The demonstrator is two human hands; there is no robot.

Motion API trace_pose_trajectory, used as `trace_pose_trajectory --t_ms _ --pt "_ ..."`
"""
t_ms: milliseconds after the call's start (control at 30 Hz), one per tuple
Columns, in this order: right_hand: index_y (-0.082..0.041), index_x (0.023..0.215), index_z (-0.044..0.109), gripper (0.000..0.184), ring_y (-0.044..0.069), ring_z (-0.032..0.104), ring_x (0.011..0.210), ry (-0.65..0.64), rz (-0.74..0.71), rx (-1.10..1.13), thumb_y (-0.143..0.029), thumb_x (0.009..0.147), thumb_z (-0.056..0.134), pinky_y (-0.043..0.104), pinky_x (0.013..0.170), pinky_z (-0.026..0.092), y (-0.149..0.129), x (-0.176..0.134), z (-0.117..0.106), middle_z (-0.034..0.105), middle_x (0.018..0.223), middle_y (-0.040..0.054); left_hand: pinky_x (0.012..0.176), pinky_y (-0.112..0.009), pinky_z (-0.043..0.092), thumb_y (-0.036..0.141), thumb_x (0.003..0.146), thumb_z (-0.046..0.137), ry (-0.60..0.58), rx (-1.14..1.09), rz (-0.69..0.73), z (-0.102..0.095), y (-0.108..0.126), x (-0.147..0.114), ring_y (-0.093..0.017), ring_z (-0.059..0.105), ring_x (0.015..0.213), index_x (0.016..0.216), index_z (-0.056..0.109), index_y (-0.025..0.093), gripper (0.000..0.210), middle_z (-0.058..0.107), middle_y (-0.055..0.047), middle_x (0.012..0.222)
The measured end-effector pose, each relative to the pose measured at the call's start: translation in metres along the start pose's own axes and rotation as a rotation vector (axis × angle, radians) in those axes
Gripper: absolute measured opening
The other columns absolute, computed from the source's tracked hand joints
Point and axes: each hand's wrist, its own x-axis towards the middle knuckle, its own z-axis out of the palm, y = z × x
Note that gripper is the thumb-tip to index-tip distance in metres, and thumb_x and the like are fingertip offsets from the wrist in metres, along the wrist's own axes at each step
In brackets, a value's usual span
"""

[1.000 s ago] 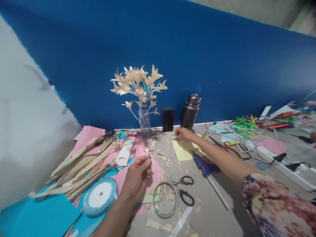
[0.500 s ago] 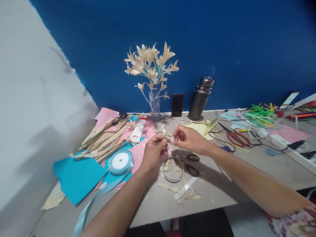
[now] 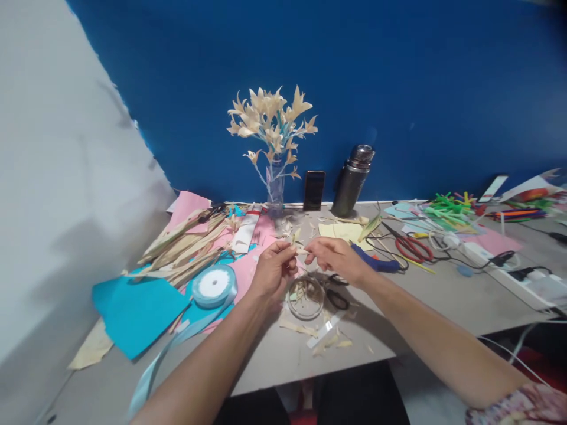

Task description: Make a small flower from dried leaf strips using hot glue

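Note:
My left hand (image 3: 275,268) is closed, its thumb and fingertips pinching a small pale strip of dried husk (image 3: 301,251). My right hand (image 3: 333,257) meets the strip's other end with curled fingers; the exact contact is partly hidden. Just below the hands, a round clear dish (image 3: 305,298) contains cream-coloured scraps. Beside it lie black-handled scissors (image 3: 338,299), their blades mostly out of sight. Beyond the hands, a clear vase (image 3: 275,195) holds a bunch of cream husk flowers (image 3: 270,115) on light blue stems.
On the left are dried husks (image 3: 186,248), blue sheets (image 3: 139,316) and a ribbon roll (image 3: 215,284). A phone (image 3: 314,190) and flask (image 3: 352,183) stand by the wall. To the right are a blue tool (image 3: 376,260), red-handled scissors (image 3: 414,248) and a power strip (image 3: 505,277).
My right hand has lowered slightly and its fingers are more bent over the strip. The left hand keeps its pinch. The view has shifted a little to the right.

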Motion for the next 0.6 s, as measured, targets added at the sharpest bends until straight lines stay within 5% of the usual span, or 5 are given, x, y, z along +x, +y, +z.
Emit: trace_pose_trajectory --t_ms 167,367,600 --pt "-0.018 0.070 0.069 0.022 0.012 0.047 0.060 0.164 -0.114 -0.232 -0.034 0.085 0.064 0.026 0.057 0.034 -0.001 -0.009 0.021 0.063 0.065 -0.0001 0.046 -0.018 0.034 0.020 0.054 0.087 0.017 0.031 0.000 0.001 0.000 -0.001 -0.005 0.045 0.046 0.075 0.053 0.017 0.039 0.050 0.008 0.054" --pt "-0.015 0.071 0.071 0.024 0.007 0.035 0.047 0.231 0.086 0.278 -0.037 0.080 0.069 0.024 0.045 0.021 0.007 -0.014 0.041 0.067 0.065 0.0022 0.046 -0.019 0.033 0.019 0.056 0.084 0.044 0.062 0.086 -0.002 0.000 0.002 -0.005 0.045 0.045 0.073 0.056 0.016 0.033 0.051 0.007 0.051" --pt "-0.015 0.087 0.073 0.038 0.006 0.038 0.048 0.326 0.082 0.402 -0.051 0.074 0.076 0.021 0.043 0.022 0.015 -0.025 0.032 0.069 0.075 0.0044 0.045 -0.017 0.034 0.022 0.057 0.087 0.003 0.021 0.085 -0.002 -0.001 0.000 -0.005 0.046 0.045 0.075 0.055 0.017 0.038 0.051 0.008 0.055"
